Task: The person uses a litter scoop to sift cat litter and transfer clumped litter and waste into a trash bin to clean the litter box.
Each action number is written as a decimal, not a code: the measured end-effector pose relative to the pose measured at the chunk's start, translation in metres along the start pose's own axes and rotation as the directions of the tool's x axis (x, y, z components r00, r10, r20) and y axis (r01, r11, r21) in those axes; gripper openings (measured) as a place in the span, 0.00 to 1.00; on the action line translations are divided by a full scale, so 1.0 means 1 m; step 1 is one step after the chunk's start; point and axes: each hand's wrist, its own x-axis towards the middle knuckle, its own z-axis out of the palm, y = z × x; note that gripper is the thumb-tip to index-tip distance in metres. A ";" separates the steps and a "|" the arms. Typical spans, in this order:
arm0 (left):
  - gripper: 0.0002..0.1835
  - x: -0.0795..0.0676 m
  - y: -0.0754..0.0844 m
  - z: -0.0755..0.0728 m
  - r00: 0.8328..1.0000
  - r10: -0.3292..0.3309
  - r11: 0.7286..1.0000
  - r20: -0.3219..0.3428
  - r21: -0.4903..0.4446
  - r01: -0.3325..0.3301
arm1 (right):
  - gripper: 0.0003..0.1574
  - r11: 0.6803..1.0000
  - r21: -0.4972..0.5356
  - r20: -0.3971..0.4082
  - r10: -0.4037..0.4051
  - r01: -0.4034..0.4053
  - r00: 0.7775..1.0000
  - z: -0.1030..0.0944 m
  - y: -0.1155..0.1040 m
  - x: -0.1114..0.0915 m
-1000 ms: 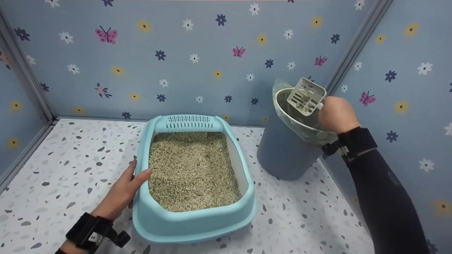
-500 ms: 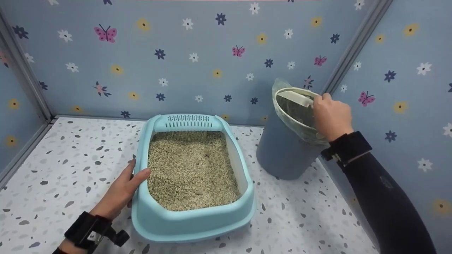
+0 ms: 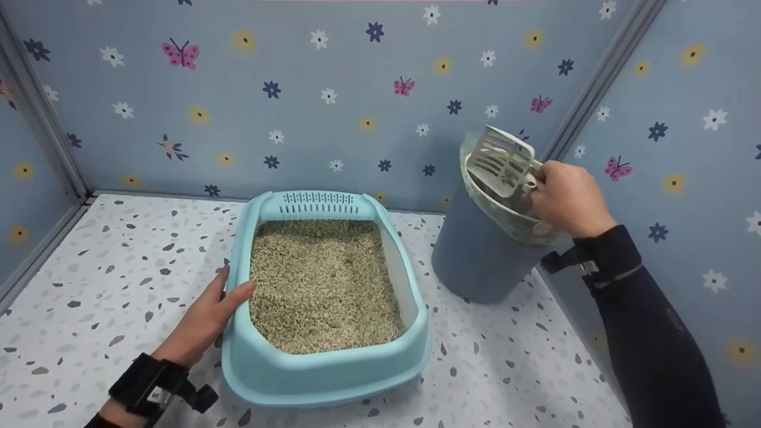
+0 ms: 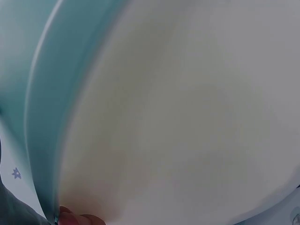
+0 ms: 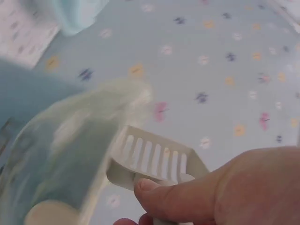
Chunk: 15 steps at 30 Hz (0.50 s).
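Observation:
My right hand (image 3: 568,196) grips the handle of a pale slotted litter scoop (image 3: 502,163), tilted with its slots showing, over the mouth of a blue-grey bin (image 3: 475,261). In the right wrist view the thumb lies along the handle of the scoop (image 5: 152,157), beside the bin's liner. A light-blue litter box (image 3: 321,377) filled with tan pellet litter (image 3: 324,285) stands on the speckled surface. At its left side my left hand (image 3: 205,315) holds the rim, thumb over the edge and fingers outside. Up close in the left wrist view, the box wall (image 4: 56,84) hides most of this hand.
A translucent bag (image 3: 472,142) lines the bin and folds over its rim. The bin stands right of the box, close to the corner of the flowered wall panels (image 3: 333,65). Speckled floor (image 3: 107,267) lies left of the box.
The scoop dipped and turned edge-on at the bin's mouth, then rose and tilted with its slots visible again. My left hand and the litter box have stayed in place.

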 end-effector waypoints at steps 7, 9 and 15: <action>0.46 -0.001 0.003 -0.001 1.000 0.001 1.000 0.011 -0.007 -0.001 | 0.14 0.984 0.037 0.037 -0.173 0.172 0.984 0.011 -0.077 -0.020; 0.47 -0.001 0.003 -0.001 1.000 -0.009 1.000 0.009 -0.008 0.009 | 0.14 0.972 0.018 0.085 -0.234 0.233 0.969 0.026 -0.100 -0.023; 0.50 -0.002 0.002 0.001 0.999 -0.035 0.999 -0.002 -0.004 0.035 | 0.10 0.916 -0.144 0.278 -0.325 0.373 0.904 0.078 -0.157 -0.019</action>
